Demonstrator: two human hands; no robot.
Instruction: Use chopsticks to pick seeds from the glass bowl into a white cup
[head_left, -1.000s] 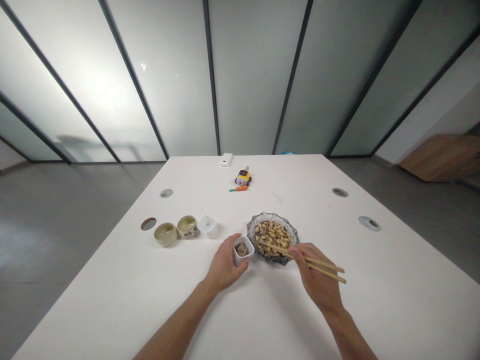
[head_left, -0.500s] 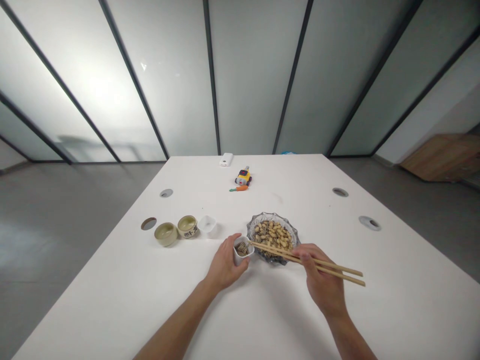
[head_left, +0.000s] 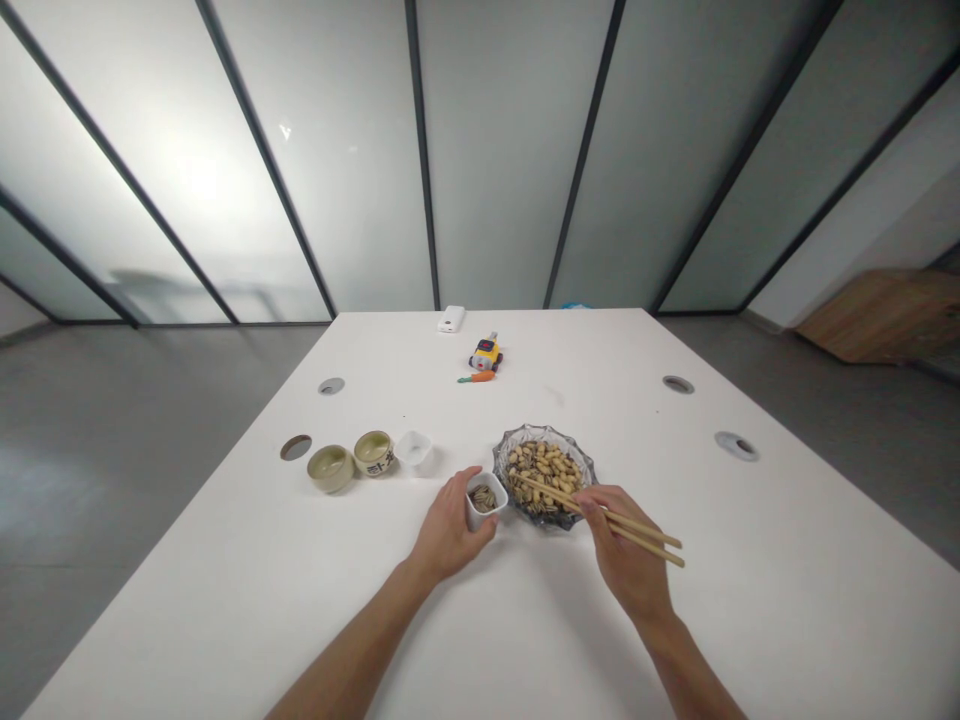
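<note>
My left hand [head_left: 454, 525] is wrapped round a small white cup [head_left: 474, 515] with striped sunflower seeds [head_left: 484, 498] in it. Against the cup's right side, or very near it, stands a scalloped glass bowl [head_left: 589, 465] of peanuts [head_left: 551, 465] mixed with more of the striped seeds. A pair of wooden chopsticks [head_left: 622, 525] is gripped in my right hand [head_left: 630, 555], at the bowl's front right rim. Their tips lie over the left part of the bowl, among the nuts and seeds. Whether they pinch anything, I cannot make out.
To the left stand an empty white cup [head_left: 415, 453] and two greenish cups, one with dark lettering [head_left: 375, 455] and one plain [head_left: 330, 468]. Farther back lie a toy carrot [head_left: 478, 378], a yellow toy car [head_left: 487, 352] and a white box-like object [head_left: 451, 319]. Round holes pierce the white table [head_left: 465, 640].
The chopstick tips have moved from the white cup's rim to over the glass bowl. My right hand has shifted left. My left hand and its cup have hardly moved.
</note>
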